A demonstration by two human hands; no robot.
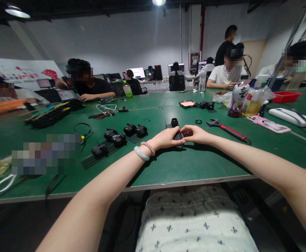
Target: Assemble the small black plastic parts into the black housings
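My left hand [166, 138] and my right hand [197, 134] meet over a small black part [178, 135] on the green table [184, 164], both gripping it. Just behind it stands a black cylindrical piece [174, 122] on a dark strip. Left of my hands, several black parts [121, 137] sit in a row on ribbed black strips. A black ring [198, 121] lies just beyond my right hand. My left wrist wears a pale bangle and a bead bracelet.
A red-handled adjustable wrench [229, 130] lies to the right, with a pink phone [268, 124], drink pouches [238, 99] and a white case [291, 116] behind. Cables and a black loop [82, 128] are at left. Other people sit along the far edges.
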